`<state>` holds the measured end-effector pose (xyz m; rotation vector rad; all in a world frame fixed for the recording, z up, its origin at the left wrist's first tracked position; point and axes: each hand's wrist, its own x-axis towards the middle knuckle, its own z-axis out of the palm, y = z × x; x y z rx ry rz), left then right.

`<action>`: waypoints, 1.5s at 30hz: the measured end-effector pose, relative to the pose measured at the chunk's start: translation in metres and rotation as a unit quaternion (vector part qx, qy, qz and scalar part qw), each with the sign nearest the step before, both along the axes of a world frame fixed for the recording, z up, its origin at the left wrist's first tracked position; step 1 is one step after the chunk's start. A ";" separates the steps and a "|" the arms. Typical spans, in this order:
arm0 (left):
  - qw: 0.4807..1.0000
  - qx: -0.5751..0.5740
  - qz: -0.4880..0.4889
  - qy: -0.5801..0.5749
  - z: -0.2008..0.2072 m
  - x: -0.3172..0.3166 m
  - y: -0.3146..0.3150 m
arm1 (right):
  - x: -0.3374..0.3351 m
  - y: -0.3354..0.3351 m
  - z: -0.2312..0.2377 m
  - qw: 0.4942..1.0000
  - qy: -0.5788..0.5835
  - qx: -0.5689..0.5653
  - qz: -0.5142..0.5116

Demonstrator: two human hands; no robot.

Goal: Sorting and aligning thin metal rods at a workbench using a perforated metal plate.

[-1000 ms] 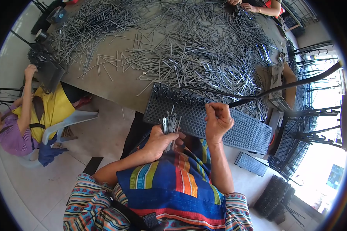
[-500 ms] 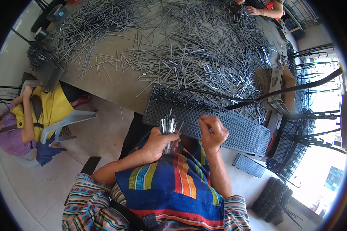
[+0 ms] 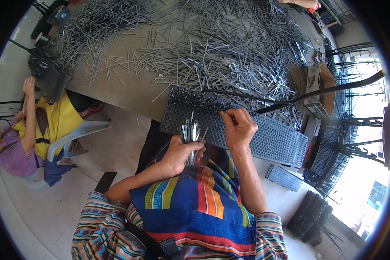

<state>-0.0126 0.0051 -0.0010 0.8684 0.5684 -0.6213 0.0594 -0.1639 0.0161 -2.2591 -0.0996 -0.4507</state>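
Observation:
My left hand (image 3: 177, 157) is closed round an upright bundle of thin grey metal-looking strips (image 3: 190, 135), just in front of the table edge. To its right, my right hand (image 3: 240, 129) is held in a pinch over a dark panel full of small round holes (image 3: 268, 143). Whatever sits between those fingertips is too small to make out. Short dark pieces (image 3: 199, 102) stick up from the holes along the panel's far left part, close to the right fingertips. A long black bar (image 3: 333, 89) runs from the panel's far side toward the right.
Loose strips lie heaped on the table (image 3: 121, 97). An open cardboard box (image 3: 320, 91) stands at the right, near racks with black hooked rods (image 3: 355, 125). A second holed panel (image 3: 284, 177) is low on the right. A person in a yellow apron (image 3: 52, 115) sits at left.
My right hand has moved up slightly, toward the pieces standing in the panel. The left hand keeps hold of its bundle. The person at left has raised a hand to a dark panel.

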 end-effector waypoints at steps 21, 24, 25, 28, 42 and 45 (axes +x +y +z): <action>1.000 -0.024 -0.006 -0.001 -0.005 0.002 0.004 | -0.003 0.007 -0.003 0.998 -0.018 -0.058 0.022; 1.000 -0.019 -0.007 0.006 -0.001 0.005 0.004 | 0.002 0.004 0.000 0.999 0.033 0.003 -0.011; 1.000 -0.016 -0.007 0.014 0.000 0.005 0.004 | 0.004 0.003 0.001 0.999 0.044 0.010 -0.008; 0.999 -0.024 -0.006 0.021 -0.002 0.005 0.004 | -0.002 0.003 -0.001 0.998 0.007 -0.049 0.043; 0.999 -0.023 -0.001 0.030 0.008 0.002 0.005 | -0.044 0.005 0.001 0.849 0.251 0.465 -0.015; 0.999 0.009 0.002 0.031 0.012 -0.003 0.011 | -0.032 -0.005 0.009 0.898 0.107 0.419 -0.081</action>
